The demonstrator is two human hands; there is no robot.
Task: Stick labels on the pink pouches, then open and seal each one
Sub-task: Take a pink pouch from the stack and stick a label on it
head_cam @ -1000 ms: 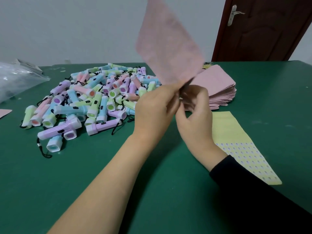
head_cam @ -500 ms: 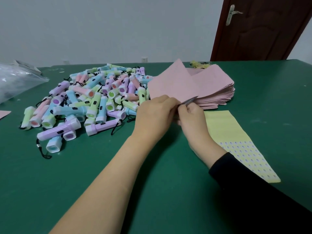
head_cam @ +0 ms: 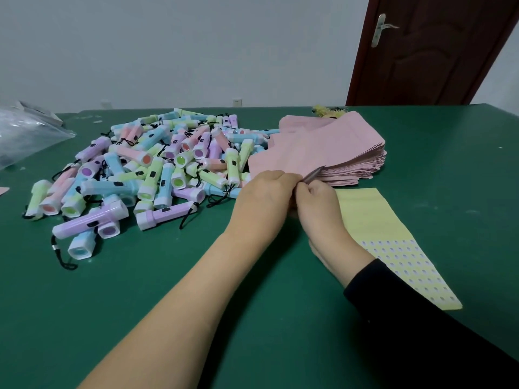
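Head view. The left hand point(head_cam: 264, 199) and right hand point(head_cam: 318, 204) meet knuckle to knuckle above the green table point(head_cam: 140, 318). The fingers of both are curled tight, pinching the near edge of one pink pouch point(head_cam: 283, 160). A narrow grey flap point(head_cam: 314, 174) juts up and away from between the two sets of fingertips; whether it is a liner or the pouch's inner face cannot be told. The held pouch extends away from the hands, lying flat and overlapping the stack of pink pouches point(head_cam: 356, 155) just beyond the right hand. The yellow label sheet point(head_cam: 373, 223) lies immediately outboard of the right wrist, partly under the black sleeve point(head_cam: 398, 310). A heap of pastel toy flashlights point(head_cam: 157, 169) lies beyond and outboard of the left hand. A clear plastic bag point(head_cam: 25, 136) sits farther out on that side.
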